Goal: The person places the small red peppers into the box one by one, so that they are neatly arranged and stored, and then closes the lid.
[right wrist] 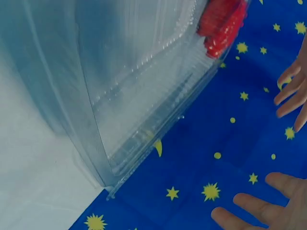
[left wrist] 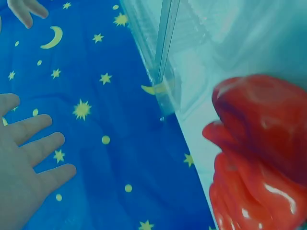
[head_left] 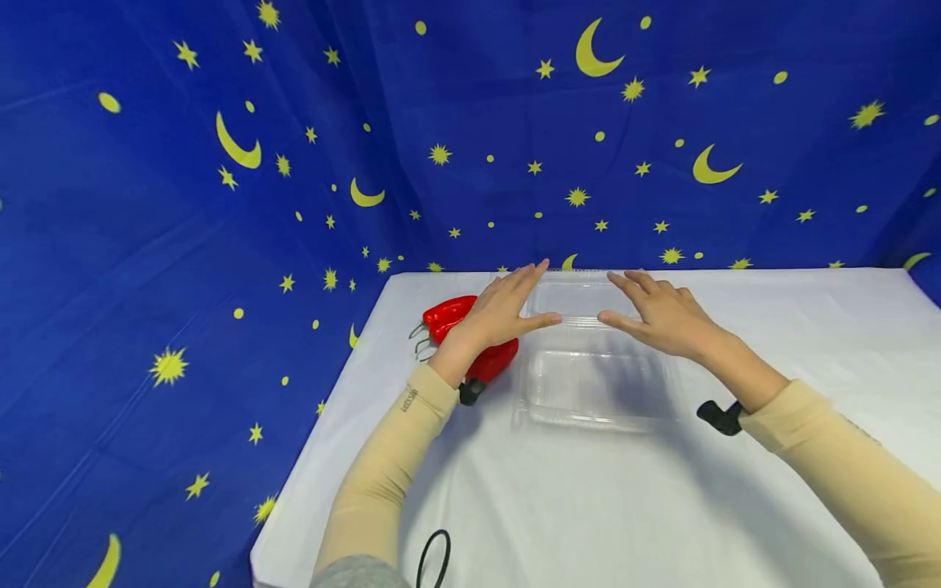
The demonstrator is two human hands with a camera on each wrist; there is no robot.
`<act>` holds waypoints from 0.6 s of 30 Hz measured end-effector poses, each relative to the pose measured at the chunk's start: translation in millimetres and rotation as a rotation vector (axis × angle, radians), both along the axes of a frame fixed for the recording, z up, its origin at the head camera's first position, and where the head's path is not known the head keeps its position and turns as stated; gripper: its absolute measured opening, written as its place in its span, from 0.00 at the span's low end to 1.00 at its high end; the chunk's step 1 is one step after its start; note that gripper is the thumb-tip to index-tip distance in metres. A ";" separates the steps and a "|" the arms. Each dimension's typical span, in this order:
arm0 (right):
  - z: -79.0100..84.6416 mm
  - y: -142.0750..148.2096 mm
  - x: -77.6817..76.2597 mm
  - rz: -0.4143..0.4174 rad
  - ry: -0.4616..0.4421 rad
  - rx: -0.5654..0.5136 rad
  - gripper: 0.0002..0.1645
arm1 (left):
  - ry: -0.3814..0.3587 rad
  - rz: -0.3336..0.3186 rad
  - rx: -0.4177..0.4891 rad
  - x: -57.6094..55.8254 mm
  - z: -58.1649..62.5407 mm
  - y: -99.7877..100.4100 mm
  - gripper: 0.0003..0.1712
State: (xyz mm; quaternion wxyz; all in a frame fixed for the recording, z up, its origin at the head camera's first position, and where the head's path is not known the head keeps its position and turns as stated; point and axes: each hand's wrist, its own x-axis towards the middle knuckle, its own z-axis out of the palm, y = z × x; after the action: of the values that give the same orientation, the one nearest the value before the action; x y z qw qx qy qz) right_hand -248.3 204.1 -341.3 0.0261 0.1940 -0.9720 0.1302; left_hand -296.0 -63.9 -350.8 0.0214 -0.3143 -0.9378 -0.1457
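A clear plastic clamshell box (head_left: 588,388) lies opened out on the white table, its lid (head_left: 577,299) folded back toward the far edge. My left hand (head_left: 500,310) hovers near the lid's left side, fingers spread and straight, holding nothing. On the other side my right hand (head_left: 665,314) is held the same way, fingers extended and the palm facing inward. Several red peppers (head_left: 448,314) with green stems lie left of the box, partly hidden by my left hand and forearm. The left wrist view shows these shiny peppers (left wrist: 264,129) close up, beside the box's edge.
A white cloth covers the table (head_left: 515,506). Behind and to the left hangs a blue curtain (head_left: 485,106) with yellow moons and stars. A black cable loop (head_left: 434,555) lies at the near edge.
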 end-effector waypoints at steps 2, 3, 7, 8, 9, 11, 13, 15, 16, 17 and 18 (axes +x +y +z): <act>1.9 2.6 -3.7 0.017 0.002 -0.017 0.48 | 0.006 0.011 0.024 1.4 0.2 -6.8 0.53; 2.7 4.0 -5.5 0.026 0.004 -0.026 0.47 | 0.006 0.015 0.037 2.4 0.3 -10.4 0.53; 6.2 12.1 -13.1 0.040 0.000 -0.056 0.46 | 0.002 0.035 0.081 5.4 -1.3 -25.5 0.52; 6.9 14.5 -15.1 0.036 -0.004 -0.062 0.46 | 0.004 0.042 0.083 6.1 -2.0 -29.4 0.52; 7.4 16.9 -17.3 0.029 -0.012 -0.070 0.46 | 0.009 0.047 0.089 6.8 -2.8 -33.3 0.52; 7.4 22.5 -21.8 0.008 -0.027 -0.080 0.46 | 0.017 0.050 0.100 7.8 -5.0 -39.8 0.51; 6.4 28.8 -26.5 -0.016 -0.047 -0.096 0.46 | 0.016 0.055 0.107 9.4 -7.3 -45.3 0.51; 3.9 35.6 -30.9 -0.035 -0.067 -0.116 0.47 | 0.005 0.069 0.111 11.4 -10.2 -50.0 0.51; 2.1 39.1 -33.3 -0.043 -0.081 -0.123 0.47 | -0.006 0.076 0.117 12.5 -12.1 -52.1 0.51; -0.2 42.8 -35.5 -0.050 -0.093 -0.134 0.46 | -0.017 0.083 0.119 13.4 -14.4 -53.9 0.51; -3.0 46.3 -37.7 -0.054 -0.106 -0.146 0.47 | -0.027 0.089 0.122 14.2 -16.9 -55.6 0.51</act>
State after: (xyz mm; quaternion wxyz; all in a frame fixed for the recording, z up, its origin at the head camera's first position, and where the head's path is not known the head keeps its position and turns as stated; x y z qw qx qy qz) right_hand -286.0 250.4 -344.3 -0.0080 0.1582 -0.9648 0.2101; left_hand -281.7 -119.6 -367.6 0.0344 -0.2683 -0.9405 -0.2056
